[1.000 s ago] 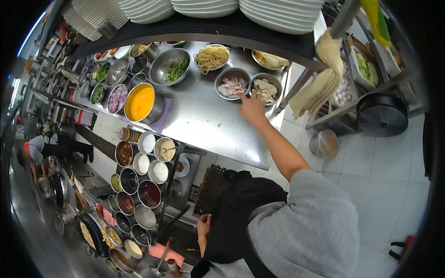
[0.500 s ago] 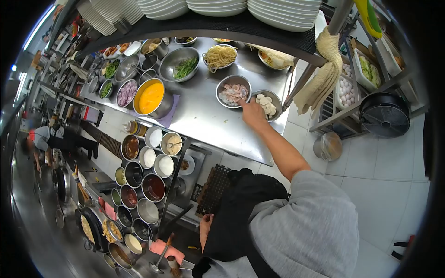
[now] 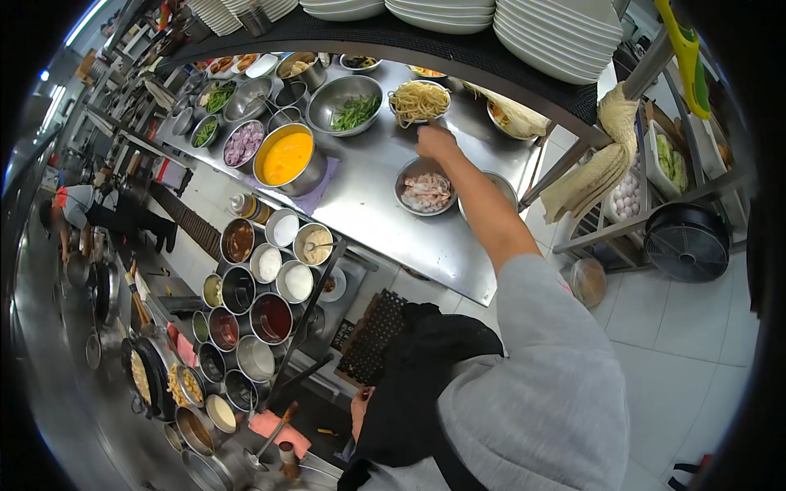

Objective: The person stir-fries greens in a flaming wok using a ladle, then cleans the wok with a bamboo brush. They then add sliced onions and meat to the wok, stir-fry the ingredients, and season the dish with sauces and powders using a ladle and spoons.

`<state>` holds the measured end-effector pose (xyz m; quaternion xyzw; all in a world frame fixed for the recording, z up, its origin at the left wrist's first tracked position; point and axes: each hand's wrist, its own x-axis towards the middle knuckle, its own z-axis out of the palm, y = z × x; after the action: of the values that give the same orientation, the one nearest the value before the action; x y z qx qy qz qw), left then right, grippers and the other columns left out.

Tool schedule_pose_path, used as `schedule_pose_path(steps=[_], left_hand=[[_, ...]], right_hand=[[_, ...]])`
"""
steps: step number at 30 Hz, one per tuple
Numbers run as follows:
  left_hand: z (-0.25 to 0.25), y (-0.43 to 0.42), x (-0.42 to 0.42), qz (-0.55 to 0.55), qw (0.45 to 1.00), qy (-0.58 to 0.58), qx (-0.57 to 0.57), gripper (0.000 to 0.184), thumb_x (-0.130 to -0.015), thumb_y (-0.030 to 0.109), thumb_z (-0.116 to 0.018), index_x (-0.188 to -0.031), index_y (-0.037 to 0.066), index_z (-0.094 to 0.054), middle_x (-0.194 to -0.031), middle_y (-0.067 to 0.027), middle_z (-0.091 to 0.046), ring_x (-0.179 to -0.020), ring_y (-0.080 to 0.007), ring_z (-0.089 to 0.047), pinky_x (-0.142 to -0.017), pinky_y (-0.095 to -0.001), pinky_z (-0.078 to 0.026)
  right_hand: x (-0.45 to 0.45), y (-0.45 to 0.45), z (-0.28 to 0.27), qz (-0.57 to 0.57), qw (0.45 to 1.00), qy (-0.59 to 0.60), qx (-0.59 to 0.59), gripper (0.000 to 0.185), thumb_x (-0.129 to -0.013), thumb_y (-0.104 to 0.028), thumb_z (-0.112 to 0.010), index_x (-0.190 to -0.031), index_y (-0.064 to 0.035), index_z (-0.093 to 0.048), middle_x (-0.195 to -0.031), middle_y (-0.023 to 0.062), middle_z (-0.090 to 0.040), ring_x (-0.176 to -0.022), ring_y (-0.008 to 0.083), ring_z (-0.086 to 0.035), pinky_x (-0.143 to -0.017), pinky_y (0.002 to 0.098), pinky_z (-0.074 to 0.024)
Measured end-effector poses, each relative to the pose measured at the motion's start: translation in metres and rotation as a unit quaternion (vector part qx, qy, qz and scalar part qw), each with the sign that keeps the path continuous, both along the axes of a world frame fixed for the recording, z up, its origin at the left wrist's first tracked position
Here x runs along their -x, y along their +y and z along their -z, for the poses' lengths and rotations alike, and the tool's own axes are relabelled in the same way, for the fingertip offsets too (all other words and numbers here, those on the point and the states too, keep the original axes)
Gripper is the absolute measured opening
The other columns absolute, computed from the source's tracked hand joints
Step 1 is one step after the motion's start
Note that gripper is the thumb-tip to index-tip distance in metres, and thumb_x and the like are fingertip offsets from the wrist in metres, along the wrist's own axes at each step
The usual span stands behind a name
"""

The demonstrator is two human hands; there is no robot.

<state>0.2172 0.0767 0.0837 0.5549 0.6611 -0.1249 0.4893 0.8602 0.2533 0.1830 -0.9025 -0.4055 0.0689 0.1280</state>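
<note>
My right hand (image 3: pixel 436 140) is at the near rim of the noodle bowl (image 3: pixel 420 104), its fingers bent and their tips hidden, so any grip is unclear. Below it on the steel counter (image 3: pixel 368 200) sits a metal bowl of raw pale-pink meat (image 3: pixel 426 193). My forearm partly covers another metal bowl (image 3: pixel 499 190) beside that one. Low in the view, my left hand (image 3: pixel 359 407) hangs by the black apron, partly hidden, with its fingers bent; what it holds, if anything, does not show.
A pot of yellow liquid (image 3: pixel 286 159) stands left on the counter. Sauce pots (image 3: pixel 271 318) crowd a lower rack. Stacked plates (image 3: pixel 557 37) fill the shelf above. A cloth (image 3: pixel 602 159) hangs from the post. Another person (image 3: pixel 98 209) works at far left.
My right hand has moved from the rims of the meat bowl and its neighbour up to the noodle bowl. The view has shifted, and my left hand stays low by the apron.
</note>
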Motion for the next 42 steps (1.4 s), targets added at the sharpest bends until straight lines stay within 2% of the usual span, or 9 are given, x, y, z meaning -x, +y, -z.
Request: schedule_pose_path(steps=[2, 9, 21, 29, 31, 34, 38, 40, 42], left_hand=[[0.015, -0.002, 0.012, 0.011, 0.999, -0.025, -0.033, 0.044, -0.093, 0.045, -0.059, -0.111, 0.005, -0.066, -0.101, -0.0169, -0.068, -0.090, -0.0304, -0.067, -0.078, -0.0412, -0.051], [0.040, -0.008, 0.015, -0.026, 0.998, -0.032, -0.052, 0.041, -0.093, 0.043, -0.059, -0.108, 0.005, -0.067, -0.091, -0.0157, -0.070, -0.086, -0.0285, -0.067, -0.077, -0.0395, -0.051], [0.020, -0.011, -0.025, -0.012, 0.997, -0.064, -0.051, 0.037, -0.093, 0.037, -0.062, -0.103, 0.002, -0.065, -0.089, -0.0136, -0.069, -0.084, -0.0226, -0.066, -0.076, -0.0340, -0.050], [0.049, -0.004, -0.007, 0.010, 0.994, -0.048, -0.097, 0.044, -0.090, 0.046, -0.062, -0.107, 0.006, -0.067, -0.097, -0.0147, -0.070, -0.093, -0.0270, -0.067, -0.081, -0.0375, -0.050], [0.058, -0.009, -0.003, 0.002, 0.993, -0.047, -0.104, 0.042, -0.091, 0.045, -0.062, -0.106, 0.005, -0.067, -0.095, -0.0132, -0.070, -0.092, -0.0248, -0.067, -0.080, -0.0366, -0.050], [0.072, -0.012, 0.002, -0.035, 0.994, -0.069, -0.072, 0.040, -0.089, 0.040, -0.063, -0.107, 0.005, -0.067, -0.098, -0.0161, -0.069, -0.096, -0.0299, -0.066, -0.084, -0.0386, -0.050], [0.099, -0.017, 0.021, -0.113, 0.989, -0.081, -0.052, 0.039, -0.088, 0.042, -0.065, -0.104, 0.007, -0.070, -0.106, -0.0160, -0.068, -0.100, -0.0329, -0.064, -0.088, -0.0411, -0.049], [0.148, -0.030, 0.065, -0.165, 0.977, -0.055, -0.124, 0.043, -0.085, 0.042, -0.067, -0.108, 0.006, -0.068, -0.113, -0.0217, -0.064, -0.111, -0.0370, -0.057, -0.095, -0.0441, -0.046], [0.131, -0.032, 0.097, -0.194, 0.968, 0.038, -0.158, 0.059, -0.083, 0.042, -0.068, -0.120, -0.002, -0.060, -0.121, -0.0286, -0.057, -0.122, -0.0411, -0.047, -0.102, -0.0464, -0.041]], right_hand=[[-0.002, 0.011, -0.003, 0.011, 0.995, 0.018, 0.100, 0.036, -0.077, -0.015, -0.060, -0.112, -0.0051, -0.067, -0.128, 0.0182, -0.056, -0.110, 0.0324, -0.063, -0.087, 0.0433, -0.0539], [-0.005, 0.008, 0.008, 0.008, 0.996, -0.015, 0.084, 0.039, -0.080, -0.028, -0.063, -0.109, -0.0018, -0.067, -0.123, 0.0203, -0.059, -0.106, 0.0344, -0.063, -0.089, 0.0442, -0.0526], [0.027, -0.055, -0.030, -0.008, 0.999, 0.029, 0.021, 0.033, -0.085, -0.031, -0.061, -0.097, -0.0003, -0.067, -0.096, 0.0232, -0.067, -0.095, 0.0376, -0.064, -0.084, 0.0451, -0.0506], [0.110, -0.067, -0.063, -0.075, 0.986, 0.075, -0.127, 0.022, -0.083, -0.023, -0.060, -0.090, -0.0033, -0.066, -0.082, 0.0210, -0.067, -0.080, 0.0372, -0.065, -0.073, 0.0452, -0.0507], [0.158, -0.065, -0.084, -0.130, 0.983, 0.117, -0.050, 0.022, -0.083, -0.025, -0.063, -0.095, -0.0063, -0.067, -0.088, 0.0184, -0.068, -0.084, 0.0362, -0.066, -0.076, 0.0448, -0.0517], [0.218, -0.071, -0.050, -0.279, 0.925, 0.254, -0.038, 0.029, -0.085, -0.031, -0.060, -0.101, -0.0079, -0.065, -0.091, 0.0131, -0.070, -0.086, 0.0326, -0.066, -0.078, 0.0438, -0.0512], [0.276, -0.083, -0.013, -0.458, 0.858, 0.203, 0.115, 0.038, -0.084, -0.036, -0.064, -0.111, -0.0090, -0.063, -0.098, 0.0203, -0.068, -0.096, 0.0380, -0.064, -0.084, 0.0459, -0.0502], [0.299, -0.092, -0.022, -0.504, 0.822, 0.157, 0.214, 0.043, -0.087, -0.038, -0.061, -0.118, -0.0078, -0.060, -0.094, 0.0197, -0.068, -0.094, 0.0383, -0.064, -0.083, 0.0462, -0.0496], [0.317, -0.098, -0.021, -0.526, 0.794, 0.158, 0.261, 0.046, -0.088, -0.039, -0.060, -0.120, -0.0064, -0.058, -0.094, 0.0211, -0.068, -0.095, 0.0393, -0.064, -0.084, 0.0471, -0.0489]])
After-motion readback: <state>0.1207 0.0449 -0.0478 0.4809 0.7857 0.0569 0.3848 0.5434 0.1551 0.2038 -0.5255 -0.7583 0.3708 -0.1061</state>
